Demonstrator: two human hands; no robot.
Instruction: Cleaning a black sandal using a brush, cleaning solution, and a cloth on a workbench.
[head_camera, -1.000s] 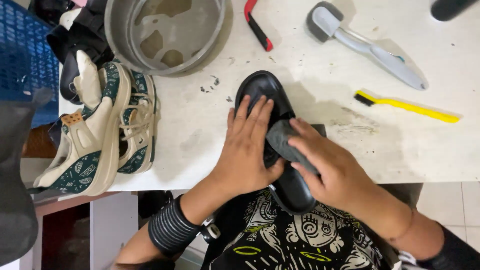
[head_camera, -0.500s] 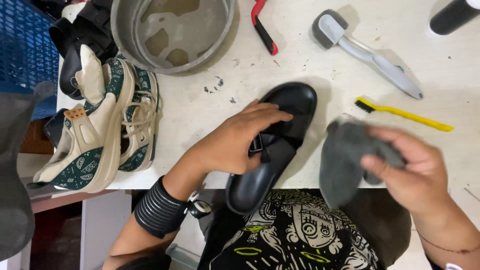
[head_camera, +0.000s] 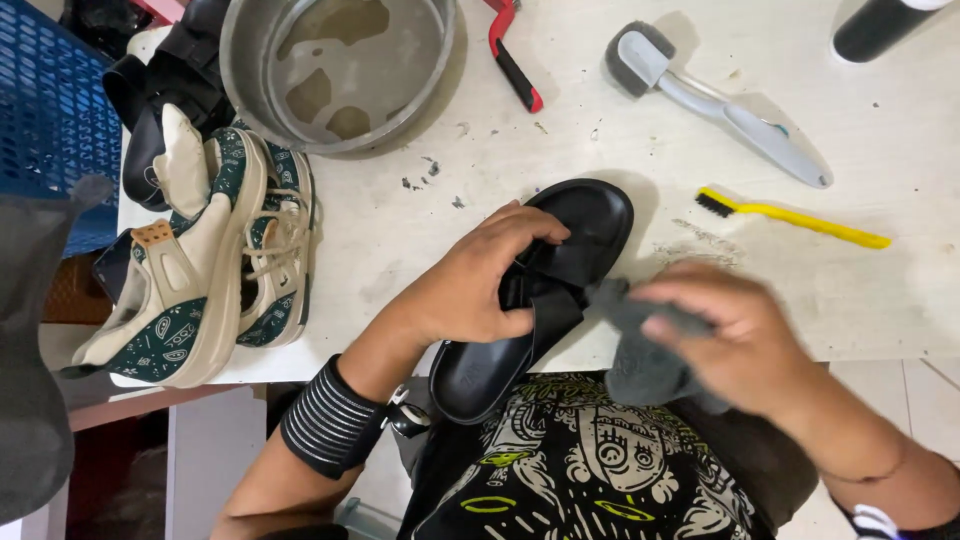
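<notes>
Beside the black sandal (head_camera: 545, 300) (left hand (head_camera: 470, 285) gripping): yellow brush (head_camera: 790, 215), grey basin (head_camera: 335, 65).

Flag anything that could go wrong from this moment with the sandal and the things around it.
The black sandal hangs half off the table edge, steadied only by the left hand; a hard wipe from the grey cloth in the right hand might tip it down. The metal basin holds murky water close by, so a stray elbow could perhaps slop it toward the sneakers.
</notes>
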